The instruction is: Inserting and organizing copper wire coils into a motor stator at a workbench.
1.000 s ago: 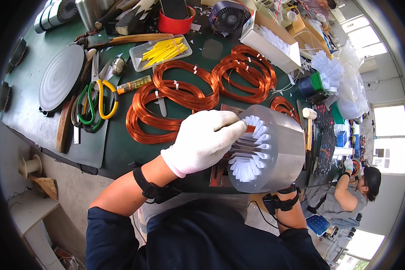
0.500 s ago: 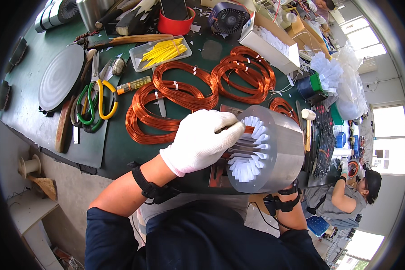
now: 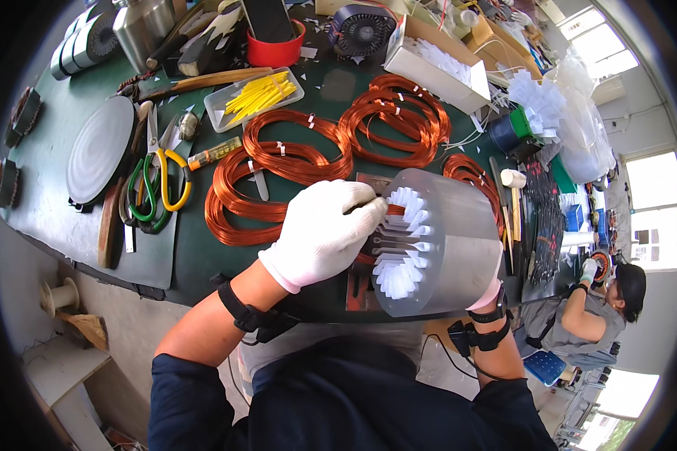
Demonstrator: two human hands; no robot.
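My left hand (image 3: 327, 229), in a white knit glove, is closed at the near face of a steel stator core (image 3: 466, 240). Its fingers pinch a bundle of copper wire (image 3: 396, 210) that runs into the core's opening. White slot liners (image 3: 400, 276) stick out in a ring around that opening. My right hand (image 3: 487, 295) is at the far right side of the core; only the glove's edge shows and its fingers are hidden behind the metal. The core lies on its side on the green table.
Copper wire coils (image 3: 297, 146) lie beyond my left hand. Around them are a tray of yellow sticks (image 3: 259, 100), scissors (image 3: 154, 161), a round grey disc (image 3: 101, 150), a mallet (image 3: 514, 180) and a white box (image 3: 440, 68). At the right, another person (image 3: 594, 316) handles a wound ring.
The view has shifted slightly. My left hand stays at the core's opening, its fingers still on the copper wire. A bit of my right glove now shows beside the core.
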